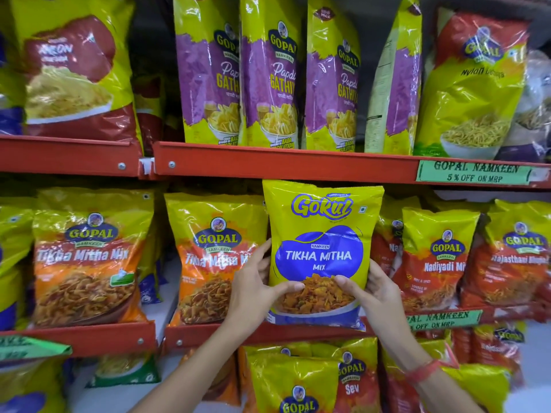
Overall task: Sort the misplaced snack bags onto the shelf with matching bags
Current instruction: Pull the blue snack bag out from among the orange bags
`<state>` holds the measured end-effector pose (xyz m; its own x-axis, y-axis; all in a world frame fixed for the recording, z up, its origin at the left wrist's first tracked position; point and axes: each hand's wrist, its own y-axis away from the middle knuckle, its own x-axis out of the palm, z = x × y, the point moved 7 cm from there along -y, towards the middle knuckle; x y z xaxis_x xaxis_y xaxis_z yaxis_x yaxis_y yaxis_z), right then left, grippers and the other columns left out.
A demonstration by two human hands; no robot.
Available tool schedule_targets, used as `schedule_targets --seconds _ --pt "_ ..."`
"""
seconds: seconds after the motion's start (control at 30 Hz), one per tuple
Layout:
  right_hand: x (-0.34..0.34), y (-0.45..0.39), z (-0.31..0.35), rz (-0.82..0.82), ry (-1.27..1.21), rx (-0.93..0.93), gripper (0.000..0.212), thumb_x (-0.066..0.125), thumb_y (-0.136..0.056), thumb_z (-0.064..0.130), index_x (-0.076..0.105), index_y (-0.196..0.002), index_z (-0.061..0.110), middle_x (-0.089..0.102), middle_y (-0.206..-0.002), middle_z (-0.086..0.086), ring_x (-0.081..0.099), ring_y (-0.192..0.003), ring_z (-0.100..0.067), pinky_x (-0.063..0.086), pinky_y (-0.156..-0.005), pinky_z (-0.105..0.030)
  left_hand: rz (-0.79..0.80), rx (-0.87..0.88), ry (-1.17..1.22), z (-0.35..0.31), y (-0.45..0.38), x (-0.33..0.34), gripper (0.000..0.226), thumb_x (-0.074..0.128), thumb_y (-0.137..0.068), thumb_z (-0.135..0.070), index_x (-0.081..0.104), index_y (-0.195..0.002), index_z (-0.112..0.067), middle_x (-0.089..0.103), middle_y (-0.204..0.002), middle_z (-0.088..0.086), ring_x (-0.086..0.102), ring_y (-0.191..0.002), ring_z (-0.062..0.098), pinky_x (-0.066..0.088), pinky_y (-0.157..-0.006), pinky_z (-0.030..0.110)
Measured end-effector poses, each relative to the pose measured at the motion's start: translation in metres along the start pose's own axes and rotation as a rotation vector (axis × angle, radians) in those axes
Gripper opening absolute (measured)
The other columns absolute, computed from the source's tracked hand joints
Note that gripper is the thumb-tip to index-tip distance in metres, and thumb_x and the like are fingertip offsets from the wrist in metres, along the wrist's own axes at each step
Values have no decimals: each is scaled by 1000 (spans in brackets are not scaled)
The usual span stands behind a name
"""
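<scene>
Held item: Gokul Tikha Mitha Mix bag (pixel 320 251), yellow with blue panel, upright, face to camera, in front of the middle shelf.
Position: bottom edge overlapping the red middle shelf rail (pixel 268 333); top edge just under the red upper shelf rail (pixel 283 163).
Left hand (pixel 253 289): gripping the bag's left edge, thumb across the front over the printed snack picture, fingers wrapped behind.
Right hand (pixel 377 293): gripping the bag's right edge, thumb on the front, fingers behind; red thread band (pixel 425 371) at the wrist.
Left neighbours: two Gopal Tikha Mitha Mix bags, one (pixel 214 257) just beside and partly behind the left hand, the other (pixel 86 257) further left.
Right neighbours: Gopal Nadiyadi Mix bag (pixel 435 257), then a red and yellow Gopal bag (pixel 512 254), name blurred, possibly Rajasthani.
Upper shelf: row of Gopal Papdi Gathiya bags (pixel 271 73), purple and yellow, standing upright; a red and yellow bag at each end of the row.
Shelf tag: green label (pixel 474 172) reading "Gopal Namkeen 5 % off on MRP" on the upper rail, right side.
Lower shelf: Gopal Sev bag (pixel 353 380) below the held bag.
</scene>
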<state>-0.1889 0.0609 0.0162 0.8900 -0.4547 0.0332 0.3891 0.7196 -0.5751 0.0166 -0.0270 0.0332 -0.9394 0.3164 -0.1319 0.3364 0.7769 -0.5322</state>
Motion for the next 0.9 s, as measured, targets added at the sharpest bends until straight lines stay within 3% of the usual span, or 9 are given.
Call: schedule_targets --seconds 0.2,0.3,0.43,0.53,0.63,0.73,0.8,0.9 --pt "47 50 15 31 -42 29 43 74 -71 13 65 -113 14 78 -104 4 72 -98 -10 59 -79 -20 3 -53 19 -2 48 -54 99 90 -50 -19 42 -137 -17 75 -104 0 72 -93 8 59 -82 32" --pt "73 80 6 51 -31 78 38 73 -76 5 65 -112 13 79 -98 9 72 -93 -7 58 -77 -19 -1 -110 9 8 79 -81 90 91 -50 -12 48 -129 -23 75 -103 1 73 -91 10 60 -77 29" --pt "111 132 -22 69 -64 203 44 74 -73 7 64 -116 3 78 -105 -8 72 -94 -16 60 -79 -26 5 -213 0 39 127 -119 84 90 -50 -6 50 -120 -28 77 -97 -1 74 -86 13 61 -73 30" --pt "136 169 -47 76 -75 306 49 76 -68 15 64 -113 1 77 -101 -9 72 -91 -17 60 -80 -32 -1 -323 10 71 163 -142 83 90 -48 -5 53 -120 -23 77 -93 0 74 -83 12 60 -71 30" --pt "160 207 -75 148 -9 414 38 77 -71 13 67 -106 5 80 -96 -1 73 -90 -15 60 -80 -32 9 -450 -3 107 207 -161 71 89 -50 -2 59 -109 -26 78 -80 -8 73 -75 8 60 -68 26" --pt "175 236 -104 183 74 513 31 78 -76 6 69 -106 7 79 -98 -4 74 -89 -14 60 -78 -30 30 -546 -73 138 240 -175 58 89 -53 -4 63 -98 -31 77 -73 -14 71 -70 5 60 -67 26" --pt "187 246 -127 209 115 576 32 79 -76 8 70 -107 5 78 -101 -10 74 -90 -19 60 -81 -36 59 -613 -102 160 251 -185 53 89 -55 -8 64 -93 -35 76 -68 -16 69 -66 2 57 -61 21" --pt "206 244 -156 251 169 706 22 79 -77 10 73 -98 11 77 -102 -13 72 -92 -26 57 -89 -46 23 -763 -70 193 253 -197 38 87 -59 -5 69 -85 -25 75 -65 -11 69 -67 10 58 -59 22"
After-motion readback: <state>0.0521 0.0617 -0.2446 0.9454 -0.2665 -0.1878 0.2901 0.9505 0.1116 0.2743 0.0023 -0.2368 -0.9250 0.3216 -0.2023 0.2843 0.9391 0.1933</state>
